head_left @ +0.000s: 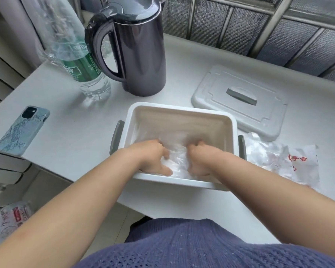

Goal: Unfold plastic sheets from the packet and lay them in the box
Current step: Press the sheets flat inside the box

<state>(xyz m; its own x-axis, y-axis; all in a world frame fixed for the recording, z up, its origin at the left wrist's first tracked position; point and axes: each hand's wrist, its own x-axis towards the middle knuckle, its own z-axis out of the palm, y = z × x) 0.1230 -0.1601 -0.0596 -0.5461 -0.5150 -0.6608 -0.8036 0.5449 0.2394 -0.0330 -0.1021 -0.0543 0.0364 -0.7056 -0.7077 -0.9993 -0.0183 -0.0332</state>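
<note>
I see both hands down inside the white plastic box (182,110), which has grey handles on its two sides. The box sits on the white table (66,93), close to the near edge. A thin clear plastic sheet (179,161) lies crumpled on the floor of the box. The left hand (153,157) has its fingers bent down into the sheet and holds it, with the thumb sticking out near the front wall. The right hand (199,159) is curled up tight on the same sheet, just beside the left one. I cannot see the fingertips of either hand.

The crumpled clear packet (290,161) with red writing lies on the table just to the right of the box. Behind it rests the flat white lid (240,101) with a grey grip in the middle. A tall dark kettle (139,45) stands behind the box, and a clear water bottle with a green label (85,68) stands to its left. A phone in a blue-grey case (23,128) lies face down near the left edge of the table.
</note>
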